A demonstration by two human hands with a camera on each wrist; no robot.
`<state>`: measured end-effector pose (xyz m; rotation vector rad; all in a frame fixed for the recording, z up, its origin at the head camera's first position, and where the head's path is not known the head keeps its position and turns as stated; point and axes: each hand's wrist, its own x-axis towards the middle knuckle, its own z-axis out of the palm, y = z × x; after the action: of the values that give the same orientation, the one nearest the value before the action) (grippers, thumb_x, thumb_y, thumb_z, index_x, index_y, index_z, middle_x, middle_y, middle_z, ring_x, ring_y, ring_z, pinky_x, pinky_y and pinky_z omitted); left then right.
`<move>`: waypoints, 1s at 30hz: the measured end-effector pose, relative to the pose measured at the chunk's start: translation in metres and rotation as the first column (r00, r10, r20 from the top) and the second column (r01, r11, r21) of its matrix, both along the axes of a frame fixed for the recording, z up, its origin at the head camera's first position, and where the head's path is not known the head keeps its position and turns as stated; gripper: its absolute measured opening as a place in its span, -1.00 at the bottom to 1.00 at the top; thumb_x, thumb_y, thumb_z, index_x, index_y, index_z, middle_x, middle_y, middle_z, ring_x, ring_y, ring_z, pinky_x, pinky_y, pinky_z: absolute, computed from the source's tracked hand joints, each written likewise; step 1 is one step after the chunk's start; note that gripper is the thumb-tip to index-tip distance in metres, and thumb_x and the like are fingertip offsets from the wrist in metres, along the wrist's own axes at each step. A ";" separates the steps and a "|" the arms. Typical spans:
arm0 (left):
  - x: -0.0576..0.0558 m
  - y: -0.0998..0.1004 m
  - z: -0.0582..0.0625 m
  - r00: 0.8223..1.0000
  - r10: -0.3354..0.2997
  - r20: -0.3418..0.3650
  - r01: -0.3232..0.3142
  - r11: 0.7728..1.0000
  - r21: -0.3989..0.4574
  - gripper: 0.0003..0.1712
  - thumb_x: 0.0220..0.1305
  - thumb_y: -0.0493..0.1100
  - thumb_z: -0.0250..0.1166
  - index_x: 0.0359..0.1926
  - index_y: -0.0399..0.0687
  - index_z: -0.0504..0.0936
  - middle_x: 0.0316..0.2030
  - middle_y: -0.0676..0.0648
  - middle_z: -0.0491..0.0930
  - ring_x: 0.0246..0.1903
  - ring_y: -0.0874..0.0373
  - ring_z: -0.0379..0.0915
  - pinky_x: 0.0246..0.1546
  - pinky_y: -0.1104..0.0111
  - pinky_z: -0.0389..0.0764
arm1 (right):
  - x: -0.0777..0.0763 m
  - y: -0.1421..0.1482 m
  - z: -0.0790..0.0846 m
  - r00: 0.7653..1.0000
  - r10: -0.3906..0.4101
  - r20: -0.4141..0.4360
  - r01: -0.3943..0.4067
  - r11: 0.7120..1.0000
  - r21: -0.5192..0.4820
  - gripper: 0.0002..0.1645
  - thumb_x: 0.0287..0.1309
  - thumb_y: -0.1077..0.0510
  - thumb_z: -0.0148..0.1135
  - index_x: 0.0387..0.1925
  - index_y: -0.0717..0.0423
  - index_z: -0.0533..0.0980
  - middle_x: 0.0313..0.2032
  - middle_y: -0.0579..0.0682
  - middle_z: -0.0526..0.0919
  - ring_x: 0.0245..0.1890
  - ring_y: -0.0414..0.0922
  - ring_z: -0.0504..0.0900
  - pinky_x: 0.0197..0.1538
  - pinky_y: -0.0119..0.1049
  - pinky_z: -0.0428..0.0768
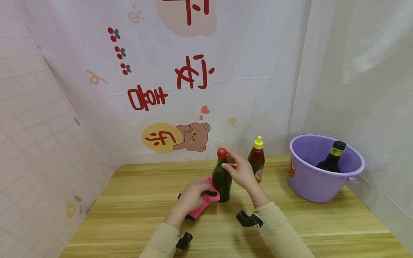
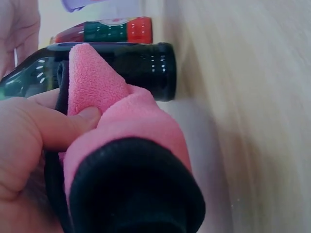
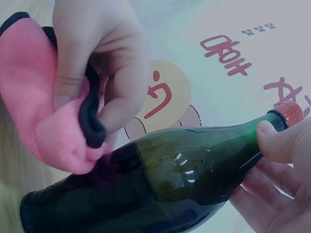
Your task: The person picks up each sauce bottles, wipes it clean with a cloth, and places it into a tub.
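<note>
Right hand [image 1: 241, 171] grips green bottle [image 1: 221, 179] by the neck, upright on table [image 1: 138, 193]; left hand [image 1: 193, 195] pinches pink cloth [image 1: 206, 204] against its side. Right wrist cam shows the thumb [image 3: 273, 144] just under the red cap [image 3: 290, 114]; left wrist cam cuts the cap off. Only head view shows the dark bottle [image 1: 332, 162] inside the purple bucket [image 1: 311, 182].

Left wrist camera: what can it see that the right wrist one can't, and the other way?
Only the left wrist view shows the red sauce bottle and part of the purple bucket. Only the right wrist view shows the red cap on the green bottle and red wall writing. Both show the green bottle, pink cloth, left hand and right hand.
</note>
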<state>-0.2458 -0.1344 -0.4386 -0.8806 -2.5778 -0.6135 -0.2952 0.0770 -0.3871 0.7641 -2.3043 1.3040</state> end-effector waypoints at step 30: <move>-0.013 -0.019 0.028 0.998 0.062 0.026 -0.063 0.997 0.050 -0.62 0.01 -0.55 0.33 -0.29 0.03 0.69 -0.33 0.07 0.70 -0.27 0.10 0.62 -0.07 0.12 0.59 | 0.001 -0.001 0.000 1.000 -0.022 0.002 0.022 1.000 0.015 -0.36 0.19 0.25 0.37 0.31 0.12 0.44 -0.12 0.12 0.68 -0.09 0.10 0.68 -0.06 0.03 0.64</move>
<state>-0.2589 -0.1531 -0.4109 -0.7777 -2.5884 -0.6721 -0.2945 0.0761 -0.3871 0.7399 -2.3198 1.2802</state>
